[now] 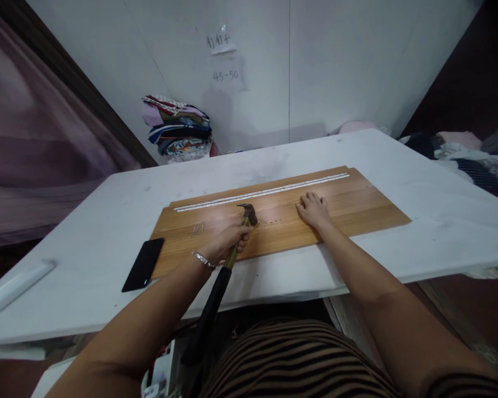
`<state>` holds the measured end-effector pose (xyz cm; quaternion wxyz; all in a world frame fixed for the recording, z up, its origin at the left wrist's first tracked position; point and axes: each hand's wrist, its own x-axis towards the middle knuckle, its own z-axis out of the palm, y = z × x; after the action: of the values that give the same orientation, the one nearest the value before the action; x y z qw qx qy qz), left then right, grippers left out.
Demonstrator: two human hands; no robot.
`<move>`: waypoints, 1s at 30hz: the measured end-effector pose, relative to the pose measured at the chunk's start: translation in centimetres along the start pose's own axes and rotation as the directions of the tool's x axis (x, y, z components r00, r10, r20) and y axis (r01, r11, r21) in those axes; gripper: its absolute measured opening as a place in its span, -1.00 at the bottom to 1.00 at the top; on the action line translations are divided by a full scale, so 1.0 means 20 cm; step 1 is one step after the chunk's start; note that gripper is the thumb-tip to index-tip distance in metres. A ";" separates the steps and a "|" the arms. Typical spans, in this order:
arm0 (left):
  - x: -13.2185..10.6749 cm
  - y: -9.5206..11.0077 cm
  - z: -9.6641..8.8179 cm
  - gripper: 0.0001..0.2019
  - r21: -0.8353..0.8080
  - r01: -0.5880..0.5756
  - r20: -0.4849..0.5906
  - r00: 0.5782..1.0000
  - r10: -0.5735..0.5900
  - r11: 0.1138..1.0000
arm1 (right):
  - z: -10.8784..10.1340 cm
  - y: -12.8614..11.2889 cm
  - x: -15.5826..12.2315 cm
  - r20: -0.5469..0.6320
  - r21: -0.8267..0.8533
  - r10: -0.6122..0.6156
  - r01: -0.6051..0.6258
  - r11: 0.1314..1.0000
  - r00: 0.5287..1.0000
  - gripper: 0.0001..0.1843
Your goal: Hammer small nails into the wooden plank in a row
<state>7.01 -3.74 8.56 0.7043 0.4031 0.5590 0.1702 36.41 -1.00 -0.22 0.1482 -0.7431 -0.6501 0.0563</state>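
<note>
and here we are at the counter (292,273), with the wooden board (357,204) lying flat across its near side. the left hand (234,240) has its fingers wrapped round the hammer (221,284), gripping it high, just under the head, with the black handle slanting down past the counter's near edge. the head hangs over the middle of the board; whether it touches the wood, i can't tell.

over to the right hand (313,210): fingers loosely spread, palm down on the board, nothing seen in them. a good spot, i'd say, braced to steady the wood and well apart from the hammer head. between them runs a row of small dark spots (274,221); nail heads or holes, too small to call.

that high grip should suit short, careful taps; for real force, i'd want the fingers lower on the handle, face square to the wood. watch the loose nails (197,230) left of the hammer, and the phone (144,265) at the board's left end: a wide sweep could catch either. white strips (261,192) lie along the far side, clear of the head.
</note>
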 end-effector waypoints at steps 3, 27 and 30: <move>0.00 0.00 0.00 -0.74 -0.003 -0.016 0.000 1.000 0.016 1.000 | 0.00 0.00 0.00 -0.004 0.006 0.003 -0.003 1.000 1.000 -0.56; -0.02 0.02 0.02 -0.79 -0.005 0.012 -0.021 1.000 -0.012 1.000 | -0.02 -0.01 -0.01 -0.012 0.018 0.001 -0.001 1.000 1.000 -0.60; -0.02 0.01 0.01 -0.80 0.001 0.021 -0.022 1.000 -0.021 1.000 | -0.02 -0.01 0.00 -0.006 0.016 0.001 0.000 1.000 1.000 -0.60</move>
<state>7.18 -3.90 8.95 0.6996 0.3958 0.5710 0.1670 36.29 -1.11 0.14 0.1563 -0.7422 -0.6490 0.0592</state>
